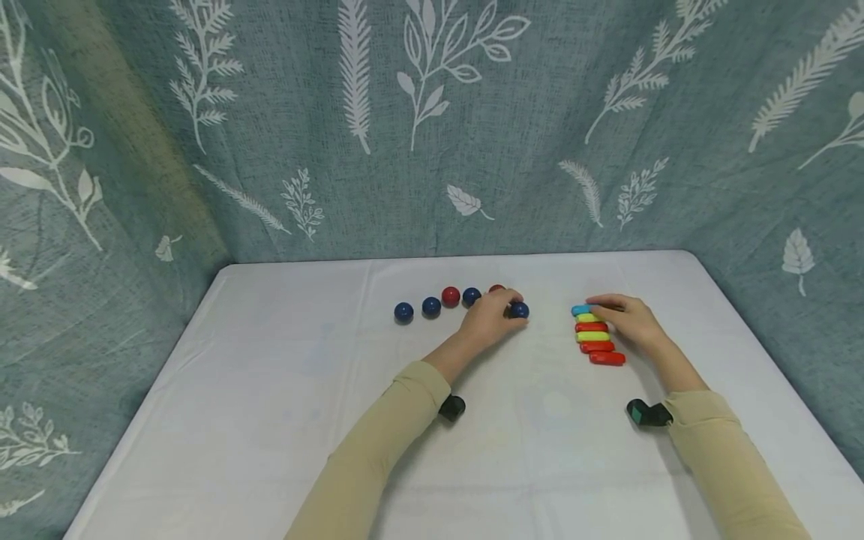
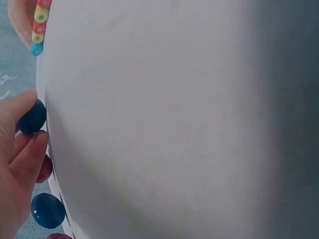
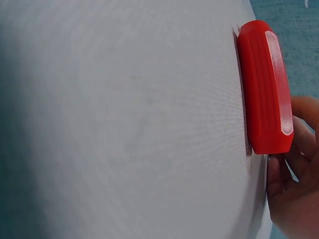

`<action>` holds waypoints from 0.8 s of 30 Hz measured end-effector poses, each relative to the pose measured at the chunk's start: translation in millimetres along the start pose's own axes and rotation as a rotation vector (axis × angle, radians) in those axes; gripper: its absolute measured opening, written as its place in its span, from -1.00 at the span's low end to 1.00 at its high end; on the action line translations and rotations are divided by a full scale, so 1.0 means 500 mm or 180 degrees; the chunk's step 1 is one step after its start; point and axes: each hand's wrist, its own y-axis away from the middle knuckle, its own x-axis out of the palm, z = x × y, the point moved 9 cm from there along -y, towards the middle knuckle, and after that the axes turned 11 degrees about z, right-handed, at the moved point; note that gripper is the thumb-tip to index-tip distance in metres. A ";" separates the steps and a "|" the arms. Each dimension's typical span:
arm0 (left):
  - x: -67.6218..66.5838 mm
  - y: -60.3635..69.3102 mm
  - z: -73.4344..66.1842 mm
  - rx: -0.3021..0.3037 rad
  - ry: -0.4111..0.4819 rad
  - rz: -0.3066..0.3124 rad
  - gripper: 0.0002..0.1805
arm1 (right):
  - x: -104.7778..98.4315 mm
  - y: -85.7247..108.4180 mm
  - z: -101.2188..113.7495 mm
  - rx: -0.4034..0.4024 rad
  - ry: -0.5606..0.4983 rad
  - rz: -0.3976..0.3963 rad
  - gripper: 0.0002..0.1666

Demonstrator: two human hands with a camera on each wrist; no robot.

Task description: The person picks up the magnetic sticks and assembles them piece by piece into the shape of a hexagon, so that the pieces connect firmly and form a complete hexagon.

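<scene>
- The left hand (image 1: pixel 487 316) pinches a dark blue ball (image 1: pixel 519 310) between thumb and fingers, near the middle of the far edge of the table (image 1: pixel 270 412).
- The right hand (image 1: pixel 628 319) holds the light blue bar (image 1: pixel 580 309) by its right end, towards the table's far right corner.
- Left of the held ball, five others form an arc bowing towards the far edge: from the left, a blue ball (image 1: pixel 403 313), second blue ball (image 1: pixel 431 307), red ball (image 1: pixel 451 296), third blue ball (image 1: pixel 472 297) and second red ball (image 1: pixel 496 288), the last partly hidden by the hand.
- From the light blue bar towards the near edge, five more lie close side by side: a yellow-green bar (image 1: pixel 589 318), red bar (image 1: pixel 591 327), second yellow-green bar (image 1: pixel 592 337), second red bar (image 1: pixel 597 347) and third red bar (image 1: pixel 607 359).
- Judging by this, both rows are nearly laid out: five balls and five bars look placed, while the end piece of each is not yet released. Whether more pieces belong cannot be told.
- The balls are glossy, one showing a thin seam in the left wrist view; the bars are short with tapered ends, the third red bar ridged lengthwise and slanting off to the right of its row.
- Beyond the far edge hangs a blue-green cloth (image 1: pixel 283 112) with white leaf prints.
</scene>
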 end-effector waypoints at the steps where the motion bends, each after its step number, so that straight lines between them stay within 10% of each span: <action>1: 0.001 0.002 0.000 0.0012 0.0077 0.0018 -0.57 | 0.000 0.000 -0.001 0.0003 -0.0005 -0.0001 -0.38; 12: 0.005 0.049 0.007 0.0264 0.0934 0.0068 -0.54 | 0.002 -0.001 -0.001 0.0033 -0.0039 -0.0001 -0.37; 24: -0.007 0.185 0.036 0.0270 0.1147 0.0279 -0.56 | 0.004 0.003 0.000 0.0020 -0.0045 0.0010 -0.33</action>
